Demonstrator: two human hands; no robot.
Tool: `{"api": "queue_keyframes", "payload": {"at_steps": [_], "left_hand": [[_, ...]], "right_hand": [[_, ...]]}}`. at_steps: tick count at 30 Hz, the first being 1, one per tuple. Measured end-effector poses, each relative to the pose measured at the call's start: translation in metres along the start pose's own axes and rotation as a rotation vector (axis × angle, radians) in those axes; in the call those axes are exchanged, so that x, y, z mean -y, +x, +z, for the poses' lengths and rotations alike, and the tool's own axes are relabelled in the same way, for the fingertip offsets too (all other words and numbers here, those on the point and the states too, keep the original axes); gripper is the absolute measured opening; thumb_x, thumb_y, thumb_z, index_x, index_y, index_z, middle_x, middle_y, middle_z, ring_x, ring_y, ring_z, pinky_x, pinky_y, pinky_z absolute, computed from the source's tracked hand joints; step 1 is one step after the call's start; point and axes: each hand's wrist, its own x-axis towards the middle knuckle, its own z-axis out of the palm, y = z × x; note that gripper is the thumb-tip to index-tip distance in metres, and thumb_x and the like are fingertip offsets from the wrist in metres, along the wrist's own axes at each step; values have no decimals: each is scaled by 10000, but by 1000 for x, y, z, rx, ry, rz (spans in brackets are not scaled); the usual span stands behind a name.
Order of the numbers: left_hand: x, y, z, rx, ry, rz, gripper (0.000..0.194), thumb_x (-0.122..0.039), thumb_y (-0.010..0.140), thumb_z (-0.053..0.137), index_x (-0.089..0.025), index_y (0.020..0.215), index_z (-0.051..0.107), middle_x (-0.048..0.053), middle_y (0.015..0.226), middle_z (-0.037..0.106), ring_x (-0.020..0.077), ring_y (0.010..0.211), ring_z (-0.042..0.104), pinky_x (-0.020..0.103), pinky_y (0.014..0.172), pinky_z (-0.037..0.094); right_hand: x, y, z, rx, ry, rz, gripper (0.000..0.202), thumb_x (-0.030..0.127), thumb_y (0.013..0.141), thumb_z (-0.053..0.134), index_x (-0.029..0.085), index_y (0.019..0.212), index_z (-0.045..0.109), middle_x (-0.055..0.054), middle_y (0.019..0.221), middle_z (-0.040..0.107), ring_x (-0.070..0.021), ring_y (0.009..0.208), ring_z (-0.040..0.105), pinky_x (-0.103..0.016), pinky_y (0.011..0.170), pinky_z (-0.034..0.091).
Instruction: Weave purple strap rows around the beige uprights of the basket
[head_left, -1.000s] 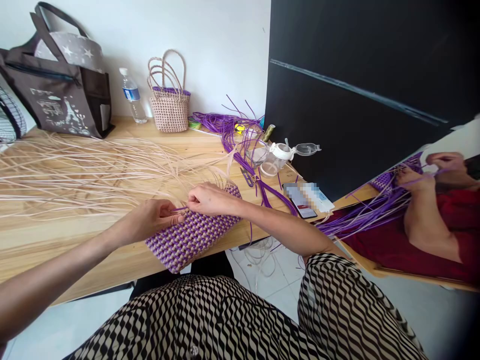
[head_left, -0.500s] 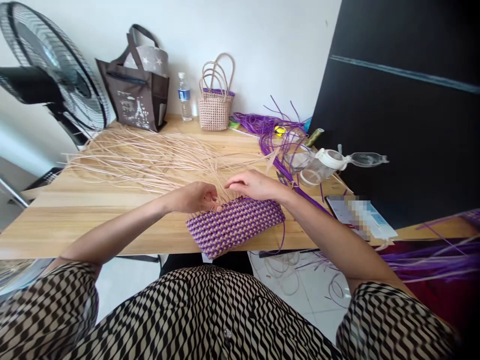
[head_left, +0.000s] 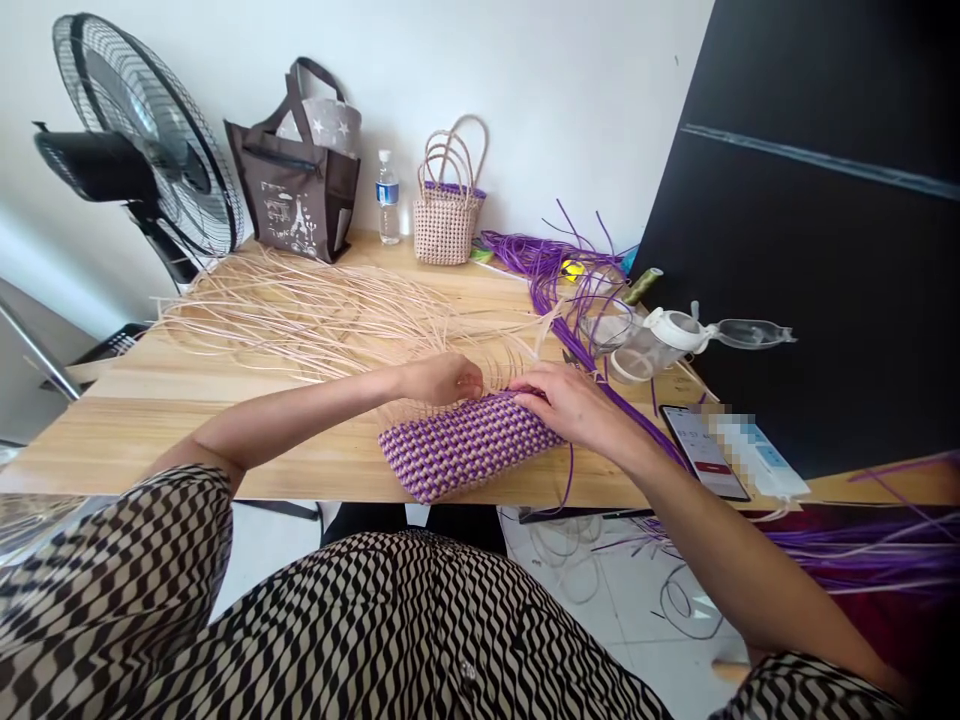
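Observation:
A partly woven purple and beige basket (head_left: 465, 450) lies at the front of the table, tilted. Long beige strips (head_left: 300, 310) run from its far edge across the tabletop. At the middle of that edge is my left hand (head_left: 442, 380), its fingers curled in a pinch; what they hold is too small to make out. My right hand (head_left: 570, 402) grips the basket's upper edge farther right, thumb on the near side and fingers beyond the edge. A loose purple strand (head_left: 570, 475) hangs from the basket's right end.
Purple strips (head_left: 555, 265), a clear lidded jug (head_left: 660, 340) and a phone (head_left: 701, 455) lie on the right. Along the wall stand a finished small basket (head_left: 444, 228), a water bottle (head_left: 388, 200), a dark tote bag (head_left: 296, 200) and a fan (head_left: 150, 140).
My left hand has moved right along the basket's edge. My right hand has come down from above the strips onto the edge at the right. The view has shifted slightly.

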Motion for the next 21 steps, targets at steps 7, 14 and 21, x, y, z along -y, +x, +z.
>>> {"api": "queue_keyframes", "payload": {"at_steps": [7, 14, 21], "left_hand": [[4, 16, 0, 152, -125, -26, 95, -215, 709, 599, -131, 695, 640, -29, 581, 539, 81, 548, 410, 212, 540, 259], [7, 19, -3, 456, -425, -273, 258, -329, 703, 640, -148, 519, 631, 9, 475, 556, 115, 489, 450, 234, 536, 335], [25, 11, 22, 299, -1144, -295, 236, -325, 647, 751, -108, 708, 684, 45, 674, 665, 114, 643, 556, 244, 693, 422]], "right_hand": [[-1, -7, 18, -152, 17, 32, 176, 213, 861, 507, 175, 862, 679, -60, 874, 633, -195, 865, 558, -307, 806, 408], [3, -11, 33, -313, 54, 26, 206, 215, 881, 480, 166, 850, 677, -69, 867, 630, -199, 861, 549, -318, 813, 418], [-3, -9, 27, -319, 23, 63, 230, 234, 887, 461, 165, 921, 678, -86, 899, 631, -208, 875, 550, -325, 826, 408]]}}
